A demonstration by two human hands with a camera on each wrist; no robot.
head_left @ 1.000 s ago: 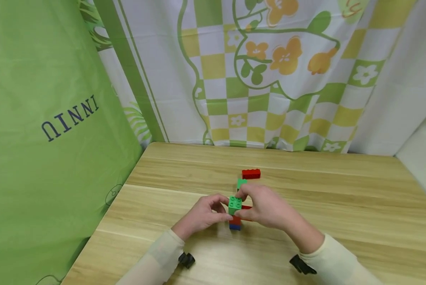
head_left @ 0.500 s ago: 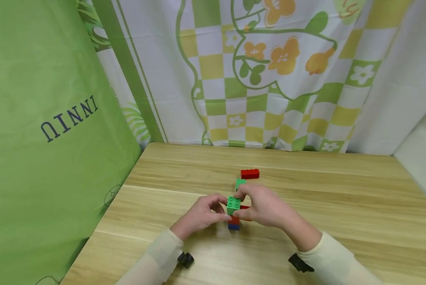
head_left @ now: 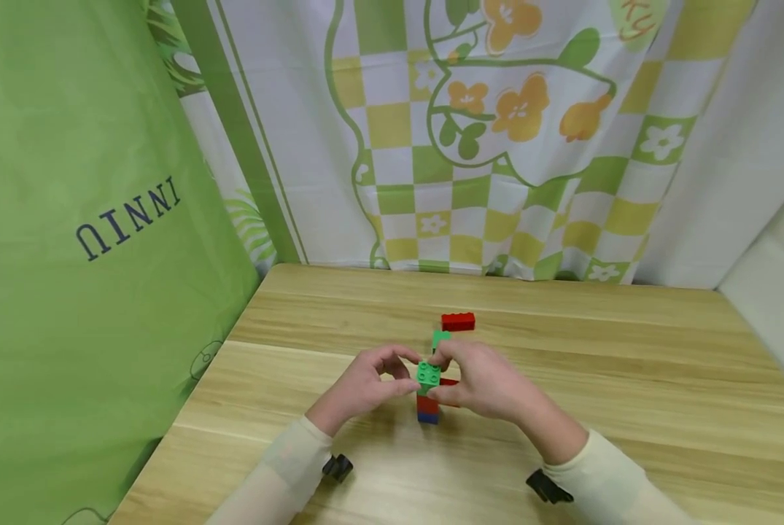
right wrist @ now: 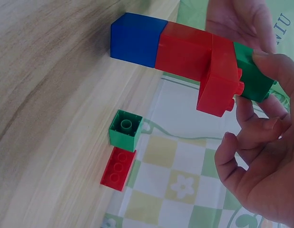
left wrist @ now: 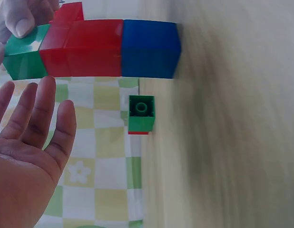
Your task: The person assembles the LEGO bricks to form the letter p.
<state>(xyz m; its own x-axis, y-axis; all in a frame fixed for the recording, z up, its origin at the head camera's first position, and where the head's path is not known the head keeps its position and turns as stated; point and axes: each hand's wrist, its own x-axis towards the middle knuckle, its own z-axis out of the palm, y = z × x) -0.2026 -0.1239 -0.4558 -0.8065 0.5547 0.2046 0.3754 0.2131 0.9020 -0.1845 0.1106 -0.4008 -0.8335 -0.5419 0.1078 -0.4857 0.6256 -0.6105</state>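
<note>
A small tower of toy building bricks stands on the wooden table. At its base sits a blue brick point(head_left: 427, 418), with a red brick point(right wrist: 185, 50) above it. Over that, a longer red brick point(right wrist: 218, 85) juts out to the right. A green brick point(head_left: 429, 373) forms the top. My right hand point(head_left: 486, 383) pinches this green brick between thumb and fingers. On the other side, my left hand point(head_left: 368, 384) has its fingertips right beside the green brick. Its fingers look straight and spread in the left wrist view.
Behind the tower lies a loose green brick point(right wrist: 125, 130), hollow underside showing. A loose red brick point(head_left: 458, 321) lies just beyond it. A patterned curtain point(head_left: 483, 182) hangs along the table's point(head_left: 628, 379) back edge, and a green cloth point(head_left: 103, 306) along the left.
My left hand has shifted slightly up and back, its thumb now higher beside the green brick. The right hand keeps its pinch, and the tower stands as before.
</note>
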